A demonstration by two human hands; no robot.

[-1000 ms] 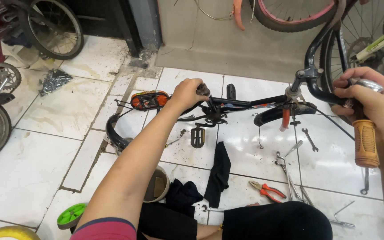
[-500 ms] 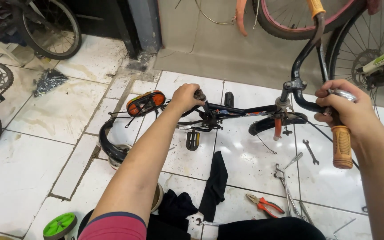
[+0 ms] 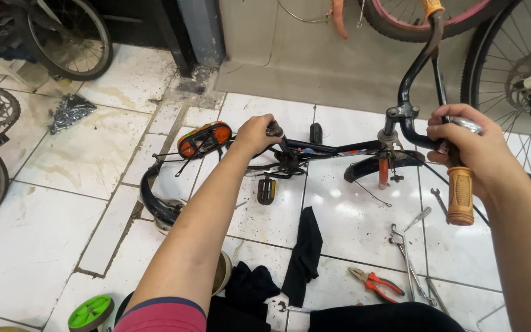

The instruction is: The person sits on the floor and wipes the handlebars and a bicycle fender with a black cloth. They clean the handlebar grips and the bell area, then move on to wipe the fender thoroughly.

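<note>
Black tubing fills both grips: the left hand (image 3: 256, 133) is closed around the small bicycle frame (image 3: 333, 147) just behind the orange-and-black saddle (image 3: 204, 139), and the right hand (image 3: 471, 144) is wrapped tight on the handlebar (image 3: 416, 80) above its orange grip (image 3: 460, 195). Since a second ago the handlebar has swung upright, and the bike sits more squarely on the tiled floor (image 3: 62, 160). Red-handled pliers (image 3: 373, 283), a spanner (image 3: 439, 201) and a black rag (image 3: 305, 255) lie nearby.

Two hands, left (image 3: 255, 134) and right (image 3: 465, 146), grip one small bike (image 3: 333, 147). On the tiles lie one pair of pliers (image 3: 373, 282), one black rag (image 3: 305, 255) and one green wheel (image 3: 90, 312). One orange grip (image 3: 460, 195) shows.
</note>
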